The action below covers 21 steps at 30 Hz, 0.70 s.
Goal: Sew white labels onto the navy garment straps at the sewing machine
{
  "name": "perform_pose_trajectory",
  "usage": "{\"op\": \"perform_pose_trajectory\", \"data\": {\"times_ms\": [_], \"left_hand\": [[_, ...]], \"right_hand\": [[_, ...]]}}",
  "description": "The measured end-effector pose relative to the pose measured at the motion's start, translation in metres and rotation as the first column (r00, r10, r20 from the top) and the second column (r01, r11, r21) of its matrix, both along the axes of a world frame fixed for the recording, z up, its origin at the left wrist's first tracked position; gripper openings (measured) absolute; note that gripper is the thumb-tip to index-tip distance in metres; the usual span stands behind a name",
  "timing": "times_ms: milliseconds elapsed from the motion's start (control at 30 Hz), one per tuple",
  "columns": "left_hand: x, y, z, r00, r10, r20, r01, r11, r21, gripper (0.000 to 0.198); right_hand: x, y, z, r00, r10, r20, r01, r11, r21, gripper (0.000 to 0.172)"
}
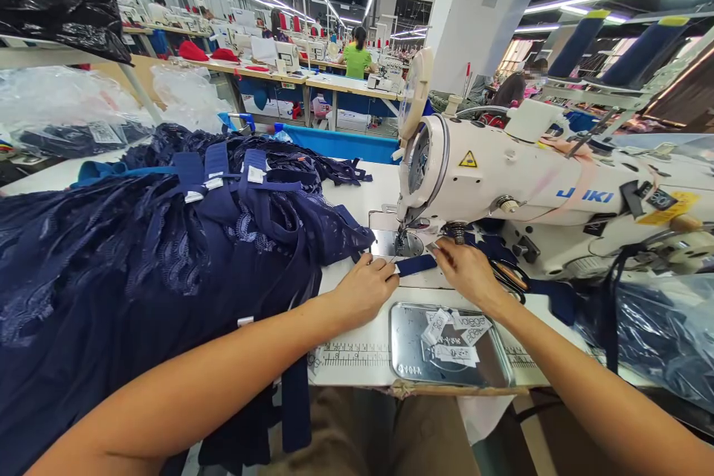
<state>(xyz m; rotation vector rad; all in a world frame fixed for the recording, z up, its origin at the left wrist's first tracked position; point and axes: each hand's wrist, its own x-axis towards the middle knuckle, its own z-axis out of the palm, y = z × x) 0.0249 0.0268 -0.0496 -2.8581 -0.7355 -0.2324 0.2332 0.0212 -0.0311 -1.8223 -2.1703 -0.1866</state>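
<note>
A short navy strap piece (416,265) lies on the white sewing table just in front of the needle plate (402,244) of a white sewing machine (535,186). My left hand (365,290) pinches its left end together with a small white label. At its right end my right hand (467,270) holds it with closed fingers. Left of my hands a big heap of navy lace garments (167,253) covers the table and touches my left forearm. Black scissors (510,277) lie just right of my right hand.
A metal tray (407,349) with several white labels sits at the table's near edge, beside a printed ruler (351,353). Plastic bags of navy pieces (663,327) lie at the right. Other workers sit at sewing tables in the background; a white pillar stands behind the machine.
</note>
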Motion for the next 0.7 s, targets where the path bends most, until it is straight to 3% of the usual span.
{"op": "perform_pose_trajectory", "data": {"times_ms": [67,133,233,333,433,700], "left_hand": [[0.0,-0.001,0.001,1.0,0.005,-0.002,-0.005,1.0,0.002,0.028],[0.001,-0.001,0.001,1.0,0.008,-0.011,-0.008,1.0,0.001,0.029],[0.001,0.0,0.0,1.0,0.008,-0.023,-0.008,1.0,0.003,0.029],[0.001,0.001,-0.002,1.0,0.005,-0.026,-0.005,1.0,0.012,0.029],[0.0,0.001,-0.003,1.0,0.003,-0.026,-0.002,1.0,0.023,0.029],[0.001,0.0,-0.003,1.0,0.014,-0.022,-0.013,0.999,0.036,0.028]], "right_hand": [[-0.01,-0.002,-0.003,0.957,0.076,-0.279,-0.114,0.986,-0.125,0.026],[-0.02,-0.001,-0.006,0.858,0.069,-0.51,-0.22,0.945,-0.241,0.026],[-0.028,0.003,-0.012,0.733,0.008,-0.68,-0.283,0.913,-0.294,0.022],[-0.032,0.005,-0.018,0.673,-0.03,-0.739,-0.25,0.931,-0.265,0.036],[-0.033,0.004,-0.023,0.65,-0.046,-0.758,-0.217,0.945,-0.244,0.037],[-0.034,0.006,-0.027,0.716,-0.022,-0.698,-0.192,0.955,-0.227,0.039]]}}
